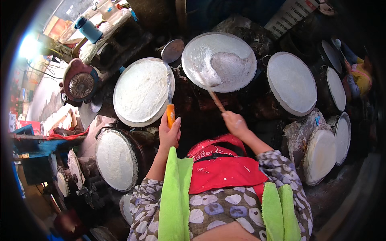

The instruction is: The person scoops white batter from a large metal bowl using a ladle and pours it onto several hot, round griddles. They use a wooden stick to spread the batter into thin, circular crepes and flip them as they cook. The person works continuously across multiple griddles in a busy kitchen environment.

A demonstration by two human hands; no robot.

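Note:
My left hand (169, 134) grips the orange handle of a metal ladle (173, 50). Its round bowl hangs between two round griddles, above the upper right rim of the left one (140, 93), which is covered with a bumpy white layer. In my right hand (237, 124) is a thin wooden stick (216, 98). Its far end rests in or over the white batter (208, 64) on the middle round griddle (233, 67); that tip is blurred. Batter lies along the left and top of this surface, while a grey patch shows at its centre and lower right.
More white-coated round pans stand at right (292, 84), lower right (320, 156) and lower left (117, 159). A small fan (80, 86) and a blue flask (89, 30) are at left. Another person (360, 75) in yellow is at far right. Green towels (175, 192) hang before me.

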